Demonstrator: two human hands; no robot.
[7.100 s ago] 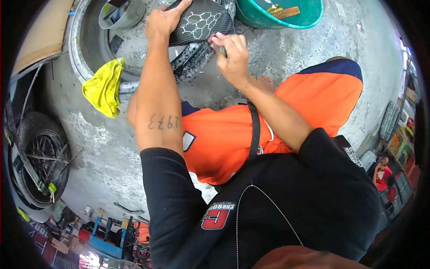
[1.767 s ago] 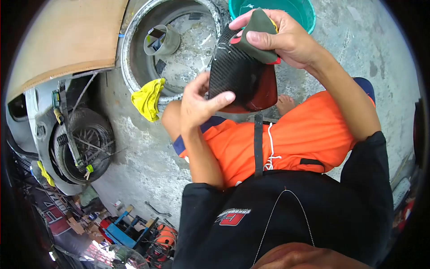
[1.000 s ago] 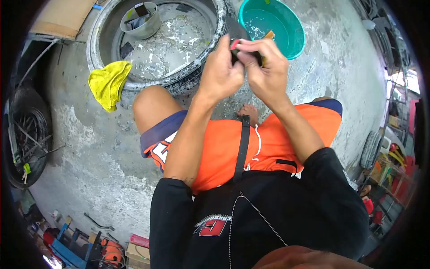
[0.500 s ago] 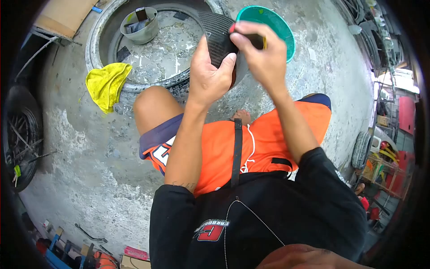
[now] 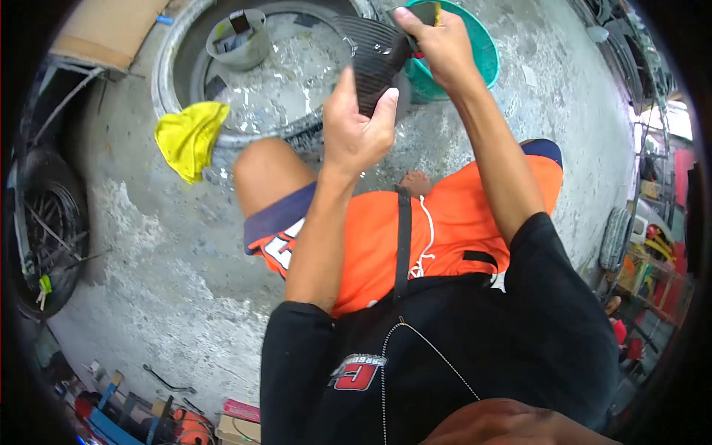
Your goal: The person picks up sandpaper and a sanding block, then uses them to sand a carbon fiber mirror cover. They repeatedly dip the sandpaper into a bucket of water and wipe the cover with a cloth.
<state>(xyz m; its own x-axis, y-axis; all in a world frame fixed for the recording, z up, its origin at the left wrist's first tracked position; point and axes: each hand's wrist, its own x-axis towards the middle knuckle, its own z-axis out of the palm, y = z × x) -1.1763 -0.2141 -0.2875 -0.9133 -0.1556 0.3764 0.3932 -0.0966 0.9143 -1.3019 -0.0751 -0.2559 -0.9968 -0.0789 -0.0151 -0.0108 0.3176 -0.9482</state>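
Note:
My left hand (image 5: 359,130) is closed on the lower end of a curved black carbon-fibre part (image 5: 373,55), thumb on one side and fingers on the other. Its ribbed-looking weave shines wet in places. At the part's upper right edge, my right hand (image 5: 445,55) pinches a small dark flat piece (image 5: 424,12) with a yellow strip on its edge; I cannot make out what it is. Something red shows beneath the right fingers. Both hands are over the floor between a teal basin (image 5: 486,55) and a large tyre.
The large tyre (image 5: 165,70) lies flat at the upper left, with a grey tub (image 5: 248,52) of dark pieces inside its ring. A yellow cloth (image 5: 191,141) hangs over its rim. A wheel (image 5: 52,230) stands left; tools (image 5: 167,378) lie at lower left, and shelves crowd the right.
My right hand has moved up, carrying the dark flat piece to the carbon-fibre part's upper edge. The part is tilted differently in my left hand. The whole view has shifted slightly.

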